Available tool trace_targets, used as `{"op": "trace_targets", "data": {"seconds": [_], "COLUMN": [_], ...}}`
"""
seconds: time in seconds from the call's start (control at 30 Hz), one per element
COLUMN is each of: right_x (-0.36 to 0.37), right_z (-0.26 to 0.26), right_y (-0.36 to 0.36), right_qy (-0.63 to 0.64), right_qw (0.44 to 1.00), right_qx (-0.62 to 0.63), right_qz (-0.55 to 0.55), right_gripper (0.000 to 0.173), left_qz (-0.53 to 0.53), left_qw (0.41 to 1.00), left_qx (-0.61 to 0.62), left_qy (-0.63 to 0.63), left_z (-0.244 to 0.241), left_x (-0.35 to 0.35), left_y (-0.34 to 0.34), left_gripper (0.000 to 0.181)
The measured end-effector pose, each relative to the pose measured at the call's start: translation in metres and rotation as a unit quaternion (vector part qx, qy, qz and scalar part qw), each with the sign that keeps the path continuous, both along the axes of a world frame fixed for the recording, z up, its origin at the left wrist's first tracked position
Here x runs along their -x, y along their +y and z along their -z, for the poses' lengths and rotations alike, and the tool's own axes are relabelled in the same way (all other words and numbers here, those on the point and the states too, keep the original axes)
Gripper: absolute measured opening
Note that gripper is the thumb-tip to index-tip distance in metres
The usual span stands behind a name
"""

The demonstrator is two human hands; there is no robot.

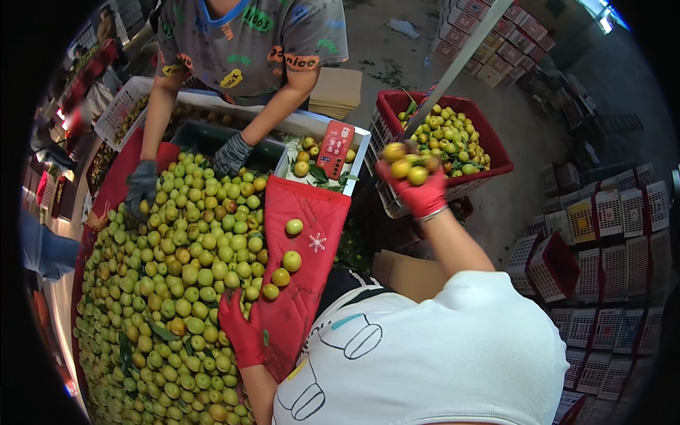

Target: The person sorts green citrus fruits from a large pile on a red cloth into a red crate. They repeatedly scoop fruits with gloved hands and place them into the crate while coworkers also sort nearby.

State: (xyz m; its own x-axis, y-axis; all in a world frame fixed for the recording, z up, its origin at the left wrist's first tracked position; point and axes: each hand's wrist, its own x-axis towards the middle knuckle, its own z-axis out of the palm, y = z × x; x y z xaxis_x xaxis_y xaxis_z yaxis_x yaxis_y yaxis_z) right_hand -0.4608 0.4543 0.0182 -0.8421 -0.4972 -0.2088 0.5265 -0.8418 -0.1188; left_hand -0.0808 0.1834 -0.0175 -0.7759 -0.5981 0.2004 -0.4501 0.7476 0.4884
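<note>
My right hand, in a red glove, is raised to the right and slightly blurred. It holds several round yellow-brown fruits, likely jujubes, beside and partly in front of a red-lined crate of similar fruit. My left hand, also red-gloved, rests at the near right edge of a large pile of green-yellow fruits. Its fingertips are partly lost among the fruits, so I cannot tell if it grips one. Several loose fruits lie on the red quilted cloth just beyond it.
Across the pile, a person's gray-gloved hands touch the fruit near a dark bin. A red phone-like object lies in a white tray. A slanting metal pole rises by the crate. Stacked crates stand at right.
</note>
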Motion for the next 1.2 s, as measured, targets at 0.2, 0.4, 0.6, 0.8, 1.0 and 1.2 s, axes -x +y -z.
{"op": "trace_targets", "data": {"seconds": [0.2, 0.4, 0.6, 0.8, 1.0, 1.2], "right_x": [0.093, -0.002, -0.098, -0.128, -0.126, -0.12], "right_z": [0.024, 0.021, 0.039, 0.031, 0.041, 0.058], "right_y": [0.185, 0.003, -0.118, -0.165, -0.217, -0.286], "right_qy": [0.157, 0.269, 0.686, 0.786, 0.804, 0.821], "right_qw": [0.825, 0.819, 0.454, 0.327, 0.396, 0.318], "right_qx": [-0.494, -0.502, -0.529, -0.461, -0.353, -0.39], "right_qz": [0.224, -0.07, -0.207, -0.249, -0.27, -0.27], "right_gripper": [0.068, 0.04, 0.093, 0.096, 0.07, 0.069], "left_qz": [0.023, 0.039, -0.033, -0.087, -0.149, -0.141], "left_qw": [0.999, 0.996, 0.998, 0.992, 0.977, 0.979], "left_qx": [-0.023, -0.069, -0.039, -0.004, 0.037, 0.006], "left_qy": [0.029, 0.044, 0.024, -0.091, -0.15, -0.148], "left_z": [-0.003, -0.019, -0.05, -0.068, -0.045, -0.036], "left_x": [0.001, -0.01, -0.048, -0.094, -0.055, 0.011], "left_y": [-0.01, -0.017, -0.002, 0.04, 0.057, 0.02], "left_gripper": [0.045, 0.041, 0.039, 0.061, 0.062, 0.066]}}
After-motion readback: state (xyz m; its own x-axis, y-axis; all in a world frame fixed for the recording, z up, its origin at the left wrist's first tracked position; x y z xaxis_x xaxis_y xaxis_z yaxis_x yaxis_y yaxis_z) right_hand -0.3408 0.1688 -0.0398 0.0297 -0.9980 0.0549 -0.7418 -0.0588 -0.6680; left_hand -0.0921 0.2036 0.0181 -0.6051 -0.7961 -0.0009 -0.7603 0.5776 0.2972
